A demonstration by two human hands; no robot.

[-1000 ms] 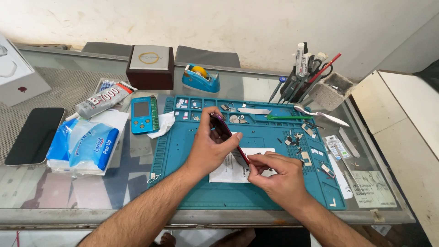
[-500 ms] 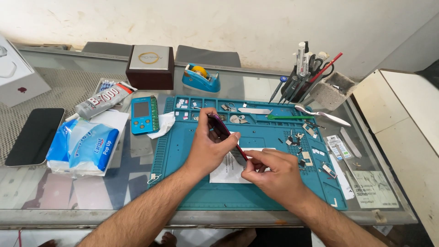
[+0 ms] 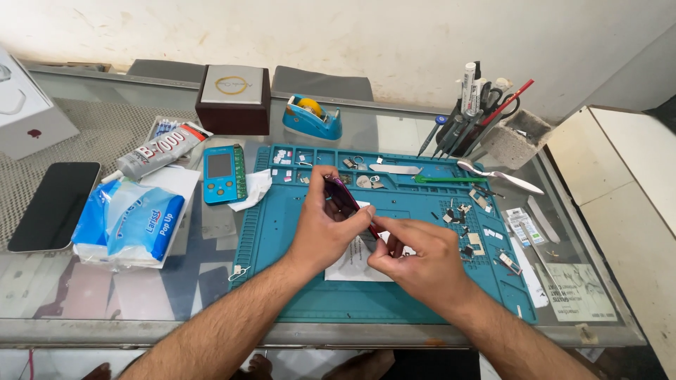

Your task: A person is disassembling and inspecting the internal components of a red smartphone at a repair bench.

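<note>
Nearest the camera, both forearms reach in over the front edge of the glass surface [image 3: 141, 309]. The left hand [image 3: 327, 232] is closed around a dark purple phone [image 3: 348, 200], holding it tilted on edge above the teal work mat [image 3: 296, 281]. The right hand [image 3: 415, 264] has its grip pinched shut at the phone's lower end, thumb and forefinger pressed together there; whether a small tool or part sits between them is too small to tell. A white sheet of paper [image 3: 352, 267] lies on the mat just under the hands.

As a judgement, the work looks midway: small screws and parts [image 3: 468, 236] lie scattered on the mat to the right, so the phone seems partly taken apart, with more handling left. Which face of the phone is open is hidden by the fingers.

To the left lie a blue tissue pack [image 3: 134, 225], a black phone [image 3: 53, 204] face down and a glue tube [image 3: 158, 151]. Farther back stand a small teal device [image 3: 222, 172], a tape dispenser [image 3: 313, 116], a brown box [image 3: 232, 98] and a holder of tools [image 3: 493, 119].
</note>
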